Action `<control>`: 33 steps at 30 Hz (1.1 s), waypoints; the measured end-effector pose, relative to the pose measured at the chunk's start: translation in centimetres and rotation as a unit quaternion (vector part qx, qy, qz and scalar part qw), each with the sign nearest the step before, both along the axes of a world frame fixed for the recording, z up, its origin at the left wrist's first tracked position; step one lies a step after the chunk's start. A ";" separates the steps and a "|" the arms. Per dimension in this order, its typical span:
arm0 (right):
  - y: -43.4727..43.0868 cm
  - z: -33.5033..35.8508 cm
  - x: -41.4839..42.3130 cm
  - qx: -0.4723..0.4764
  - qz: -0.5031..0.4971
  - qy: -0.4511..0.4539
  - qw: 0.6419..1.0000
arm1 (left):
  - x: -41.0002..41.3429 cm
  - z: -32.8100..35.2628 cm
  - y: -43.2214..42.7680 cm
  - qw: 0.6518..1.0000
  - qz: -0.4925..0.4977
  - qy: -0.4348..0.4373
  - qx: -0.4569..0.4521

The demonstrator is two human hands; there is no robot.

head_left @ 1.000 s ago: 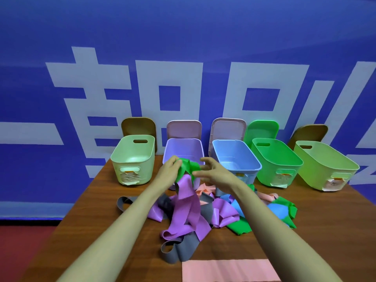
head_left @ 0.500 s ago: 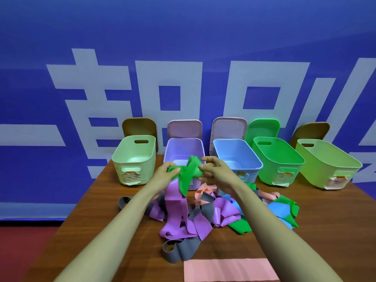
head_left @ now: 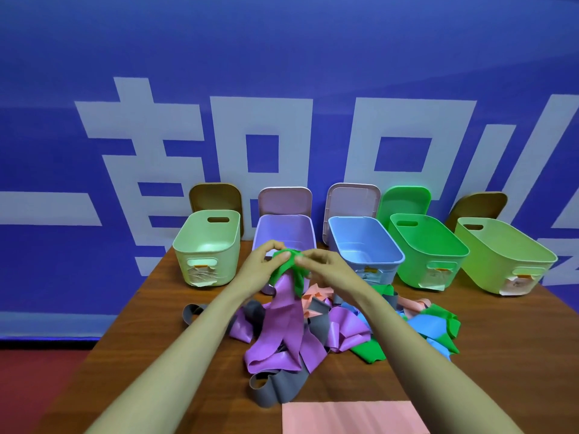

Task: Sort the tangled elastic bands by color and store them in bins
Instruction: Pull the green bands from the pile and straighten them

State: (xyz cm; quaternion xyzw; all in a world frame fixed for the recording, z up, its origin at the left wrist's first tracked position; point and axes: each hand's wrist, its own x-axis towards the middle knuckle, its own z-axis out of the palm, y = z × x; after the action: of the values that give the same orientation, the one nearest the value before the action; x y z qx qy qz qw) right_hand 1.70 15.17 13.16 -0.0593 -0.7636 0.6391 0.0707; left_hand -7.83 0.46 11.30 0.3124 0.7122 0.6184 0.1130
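Note:
A tangled heap of elastic bands in purple, grey, pink, blue and green lies mid-table. Both hands are raised over its left part in front of the purple bin. My left hand and my right hand pinch a green band between them. A purple band hangs from the green one down into the heap. A grey band lies at the heap's near edge.
Five open bins stand in a row at the table's back: pale green, purple, blue, bright green and lime. Their lids lean on the blue wall behind. A pink sheet lies at the near table edge.
Both hands have shifted the green band slightly left and bunched it tighter between the fingers. The purple band still hangs from it.

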 end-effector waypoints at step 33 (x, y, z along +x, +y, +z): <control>-0.7 -1.7 -1.7 0.259 -0.164 0.079 0.949 | -0.2 -0.7 0.8 0.992 0.111 -0.025 -0.052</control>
State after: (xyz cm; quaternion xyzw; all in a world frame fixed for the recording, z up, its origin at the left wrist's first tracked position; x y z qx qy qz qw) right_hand 0.05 14.49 11.50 -0.1126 -0.8745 0.4019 0.2472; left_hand -8.02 1.29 10.58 0.2092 0.7706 0.5969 0.0778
